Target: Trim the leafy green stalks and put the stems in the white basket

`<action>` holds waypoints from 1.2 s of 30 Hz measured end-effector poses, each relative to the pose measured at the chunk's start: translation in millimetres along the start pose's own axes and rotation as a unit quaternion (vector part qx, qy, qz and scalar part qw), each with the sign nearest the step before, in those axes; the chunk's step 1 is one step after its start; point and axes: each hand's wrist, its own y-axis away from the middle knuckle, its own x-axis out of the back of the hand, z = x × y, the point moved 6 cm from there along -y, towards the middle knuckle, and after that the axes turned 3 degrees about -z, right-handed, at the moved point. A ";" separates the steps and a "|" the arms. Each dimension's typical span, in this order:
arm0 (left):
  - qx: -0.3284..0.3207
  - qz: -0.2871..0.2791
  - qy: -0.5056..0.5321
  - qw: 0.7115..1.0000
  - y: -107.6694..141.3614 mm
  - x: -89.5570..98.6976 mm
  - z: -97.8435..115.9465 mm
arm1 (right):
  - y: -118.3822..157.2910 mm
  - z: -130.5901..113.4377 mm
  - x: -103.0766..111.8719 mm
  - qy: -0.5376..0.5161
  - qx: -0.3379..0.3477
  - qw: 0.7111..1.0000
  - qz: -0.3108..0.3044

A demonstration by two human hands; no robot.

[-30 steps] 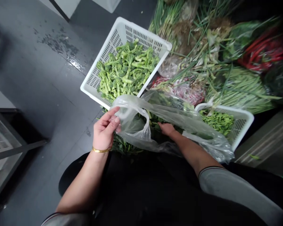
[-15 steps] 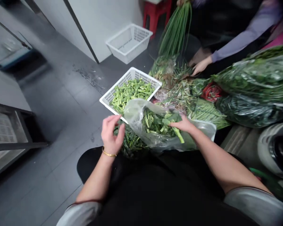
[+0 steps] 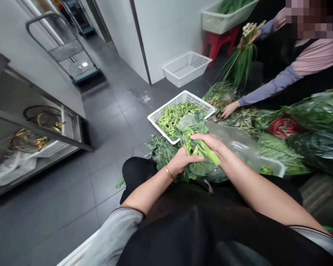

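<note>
A bunch of Chinese broccoli, with thick pale-green stalks and dark leaves, is between my hands over my lap. My left hand is closed around its left side, thumb across the stalks. From the right, my right hand grips the same bunch, its fingers partly hidden. Behind and below the bunch lies a clear plastic bag. Just beyond, a white basket holds trimmed green pieces. Loose dark leaves are heaped beside my left wrist.
Another white basket stands by the wall. A co-worker's hand rests among scallions; the other holds a scallion bunch. Bagged greens and a red bag lie at right. A metal shelf stands left.
My left hand has moved from empty beside the bag to gripping the broccoli with my right. The bunch has come out of the bag. The view has shifted left.
</note>
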 end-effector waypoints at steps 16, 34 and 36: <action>0.064 -0.016 -0.004 0.998 45.5 22.1 1.3 | 44.0 -16.4 1.5 0.173 0.183 0.966 0.067; 0.003 0.144 0.126 0.982 61.5 66.7 2.7 | 15.3 24.2 -53.6 0.262 0.097 0.958 -0.058; 0.005 0.147 0.157 0.976 64.5 68.6 -1.1 | 17.8 26.7 -48.9 0.281 0.123 0.952 0.007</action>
